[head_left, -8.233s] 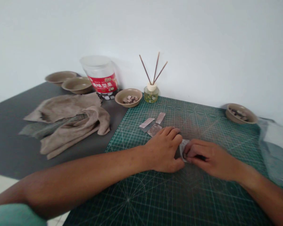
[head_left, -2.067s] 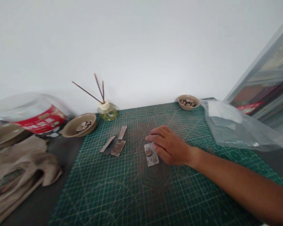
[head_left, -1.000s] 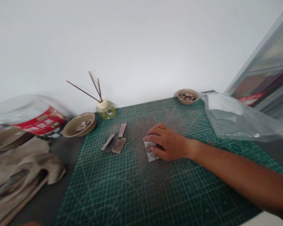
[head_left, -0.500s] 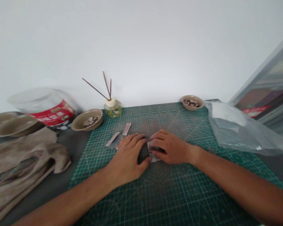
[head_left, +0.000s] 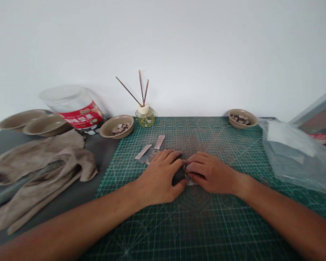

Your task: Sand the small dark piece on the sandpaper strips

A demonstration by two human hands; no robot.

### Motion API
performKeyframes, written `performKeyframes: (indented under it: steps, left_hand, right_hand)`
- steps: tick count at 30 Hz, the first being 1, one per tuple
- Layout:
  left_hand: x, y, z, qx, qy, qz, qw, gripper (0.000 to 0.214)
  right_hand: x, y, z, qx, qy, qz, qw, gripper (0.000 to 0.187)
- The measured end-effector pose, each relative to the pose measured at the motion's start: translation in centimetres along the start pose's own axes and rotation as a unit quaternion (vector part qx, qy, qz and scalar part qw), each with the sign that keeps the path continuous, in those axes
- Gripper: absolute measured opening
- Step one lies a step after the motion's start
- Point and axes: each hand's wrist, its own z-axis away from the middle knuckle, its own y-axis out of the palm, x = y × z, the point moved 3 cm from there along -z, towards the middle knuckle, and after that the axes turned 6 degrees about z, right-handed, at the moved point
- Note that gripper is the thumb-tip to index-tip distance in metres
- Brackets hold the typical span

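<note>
small sheet (head_left: 191, 182): pale grey, mostly covered | hands (head_left: 161, 179) (head_left: 213, 174): curled, grip hidden, cannot tell

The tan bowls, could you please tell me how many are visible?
4: the leftmost bowl, the second bowl beside it, a third bowl with pieces between jar and diffuser, and a fourth bowl near the plastic bag at right. The jar may hide others.

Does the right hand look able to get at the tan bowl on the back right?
Probably yes: only the flat green cutting mat shows between the right hand and the tan bowl; the clear plastic bag lies off to the right.
</note>
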Motion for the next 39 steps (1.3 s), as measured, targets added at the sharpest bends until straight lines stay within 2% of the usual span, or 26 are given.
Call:
performKeyframes:
  steps: [4,9,15,19,22,25,29,35,39]
  left_hand:
    - [-0.3,0.0,0.1,0.011,-0.009,0.000,1.000,0.043]
    - [-0.3,0.3,0.3,0.005,-0.017,-0.002,1.000,0.048]
    - [0.0,0.5,0.4,0.003,-0.026,0.013,1.000,0.050]
    - [0.1,0.4,0.4,0.006,-0.026,0.018,0.999,0.049]
    - [0.1,0.3,0.3,0.001,-0.025,0.022,0.999,0.048]
    - [0.0,0.3,0.3,0.000,-0.024,0.022,0.999,0.047]
    - [-0.1,0.2,0.3,0.010,-0.021,0.018,1.000,0.049]
    - [-0.1,0.2,0.3,0.018,-0.026,0.004,1.000,0.052]
    - [0.0,0.4,0.3,0.010,-0.024,0.006,1.000,0.054]
  right_hand:
    - [0.3,0.1,0.0,0.011,0.004,-0.005,1.000,0.011]
    - [0.2,0.0,-0.1,0.015,0.039,0.062,0.997,0.013]
    - [-0.1,-0.8,0.6,0.072,0.064,-0.031,0.995,0.011]
    - [0.1,-0.3,0.3,0.048,0.053,-0.010,0.997,0.011]
    - [-0.2,-0.3,0.0,0.025,0.075,0.022,0.997,0.012]
    - [-0.5,-0.9,0.3,0.043,0.095,-0.004,0.994,0.011]
    - [0.1,-0.9,0.6,0.083,0.073,-0.032,0.993,0.011]
    - [-0.4,-0.3,-0.2,0.017,0.113,0.034,0.993,0.011]
    - [-0.2,-0.8,0.1,0.078,0.089,-0.035,0.992,0.009]
